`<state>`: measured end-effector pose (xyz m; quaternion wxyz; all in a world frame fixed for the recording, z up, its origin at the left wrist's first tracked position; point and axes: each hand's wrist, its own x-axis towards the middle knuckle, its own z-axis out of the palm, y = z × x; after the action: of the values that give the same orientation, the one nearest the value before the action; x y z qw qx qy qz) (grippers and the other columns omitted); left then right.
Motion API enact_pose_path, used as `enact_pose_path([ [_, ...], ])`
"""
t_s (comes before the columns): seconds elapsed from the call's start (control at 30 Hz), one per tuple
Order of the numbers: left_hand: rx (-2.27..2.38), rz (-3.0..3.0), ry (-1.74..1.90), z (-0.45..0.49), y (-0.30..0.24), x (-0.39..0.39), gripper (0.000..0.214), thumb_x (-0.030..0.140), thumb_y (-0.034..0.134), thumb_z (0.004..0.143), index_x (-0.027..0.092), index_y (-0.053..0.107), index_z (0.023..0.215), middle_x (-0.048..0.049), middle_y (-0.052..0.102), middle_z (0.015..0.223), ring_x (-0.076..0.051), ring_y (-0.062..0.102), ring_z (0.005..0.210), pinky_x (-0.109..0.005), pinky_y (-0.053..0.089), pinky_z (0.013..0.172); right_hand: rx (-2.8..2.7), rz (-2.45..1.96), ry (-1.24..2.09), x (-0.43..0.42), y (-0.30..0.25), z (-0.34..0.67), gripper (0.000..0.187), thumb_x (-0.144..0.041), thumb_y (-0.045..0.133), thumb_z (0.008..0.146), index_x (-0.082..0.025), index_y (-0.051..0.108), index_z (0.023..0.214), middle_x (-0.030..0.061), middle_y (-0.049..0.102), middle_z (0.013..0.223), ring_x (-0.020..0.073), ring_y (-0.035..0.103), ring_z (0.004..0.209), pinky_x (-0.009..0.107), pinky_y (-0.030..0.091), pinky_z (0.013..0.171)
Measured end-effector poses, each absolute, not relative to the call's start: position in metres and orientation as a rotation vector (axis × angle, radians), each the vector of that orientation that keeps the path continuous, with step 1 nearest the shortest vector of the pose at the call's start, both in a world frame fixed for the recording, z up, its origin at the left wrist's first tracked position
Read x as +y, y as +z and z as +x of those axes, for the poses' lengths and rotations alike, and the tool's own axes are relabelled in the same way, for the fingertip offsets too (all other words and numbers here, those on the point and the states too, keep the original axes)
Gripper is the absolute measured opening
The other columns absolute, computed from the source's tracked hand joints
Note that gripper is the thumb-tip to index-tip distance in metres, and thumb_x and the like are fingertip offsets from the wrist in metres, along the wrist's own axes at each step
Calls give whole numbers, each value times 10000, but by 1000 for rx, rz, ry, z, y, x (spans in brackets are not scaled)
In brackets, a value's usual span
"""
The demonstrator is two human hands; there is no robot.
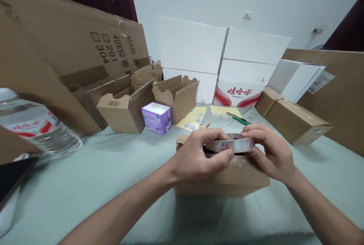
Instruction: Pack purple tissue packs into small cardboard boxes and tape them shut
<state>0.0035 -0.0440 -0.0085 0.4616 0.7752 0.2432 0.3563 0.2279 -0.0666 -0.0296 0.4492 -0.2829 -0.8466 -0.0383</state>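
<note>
Clear packing tape roll [229, 144] is between the left hand [196, 156] and right hand [270, 150], fingers [209, 134] clenched on its rim, just above a cardboard box [222, 180].

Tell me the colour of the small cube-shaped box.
The small box is light purple, its top paler; head view.

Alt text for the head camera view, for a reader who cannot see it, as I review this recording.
The left hand and right hand hold a roll of clear packing tape over a cardboard box on a pale green tabletop. Beyond them stand smaller cardboard boxes, a purple tissue box and yellow sheets of labels.
</note>
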Motion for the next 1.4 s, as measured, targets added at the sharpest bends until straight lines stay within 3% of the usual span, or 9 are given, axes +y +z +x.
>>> enact_pose_path([
  [0.17,607,1953,958,6,-9,-45,133,316,518,730,192,517,681,60,413,618,-127,389,628,-380,342,885,-2102,-696,-156,-68,-29,225,200,-127,533,914,-179,576,1103,92,635,920,200,623,858,294,519,641],
  [0.27,584,1989,995,3,-12,-42,105,282,505,736,187,525,696,41,432,658,-136,399,660,-319,338,724,-2096,-705,-153,-67,-29,226,175,-154,539,922,-180,583,1090,97,640,927,202,633,843,294,519,620],
  [0.43,505,1950,988,1,-13,-42,54,208,480,717,180,527,716,30,492,699,-126,432,672,-273,348,655,-2072,-724,-139,-67,-31,228,179,-159,537,925,-198,594,1090,96,654,939,206,642,833,294,519,591],
  [0.6,445,1901,975,0,-14,-40,177,217,471,714,160,615,799,-9,587,763,-152,516,727,-283,402,683,-2051,-725,-68,-66,-33,230,185,-227,532,952,-209,611,1118,98,664,935,214,639,853,294,530,580],
  [0.83,370,1751,885,-5,-18,-32,230,295,572,749,151,696,879,-66,716,896,-219,651,855,-331,505,784,-2012,-736,175,-56,-40,239,243,-332,513,982,-222,616,1172,107,677,1062,242,646,1042,385,557,846],
  [1.07,400,1908,880,-3,-19,-36,271,280,551,836,131,723,982,-84,728,975,-206,623,895,-310,461,803,-2097,-725,100,-60,-29,235,235,-217,575,924,-223,605,1157,114,666,1013,253,644,984,353,557,704],
  [1.17,485,1917,877,0,-21,-35,273,292,549,818,129,731,941,-68,716,920,-176,585,800,-285,430,715,-2175,-755,12,-69,-21,226,236,-180,603,901,-213,611,1135,109,674,1020,190,653,803,269,508,543],
  [1.27,560,1897,875,3,-21,-37,267,302,560,800,131,742,895,-44,688,820,-139,529,688,-257,397,625,-2227,-827,15,-76,-17,220,195,-228,615,916,-205,621,1109,79,698,969,114,588,599,225,456,463],
  [1.4,604,1914,871,5,-20,-42,256,258,562,785,125,755,889,-48,687,806,-143,547,695,-242,405,596,-2251,-938,114,-82,-16,219,185,-333,624,929,-191,644,1046,15,648,786,90,515,525,219,429,474],
])
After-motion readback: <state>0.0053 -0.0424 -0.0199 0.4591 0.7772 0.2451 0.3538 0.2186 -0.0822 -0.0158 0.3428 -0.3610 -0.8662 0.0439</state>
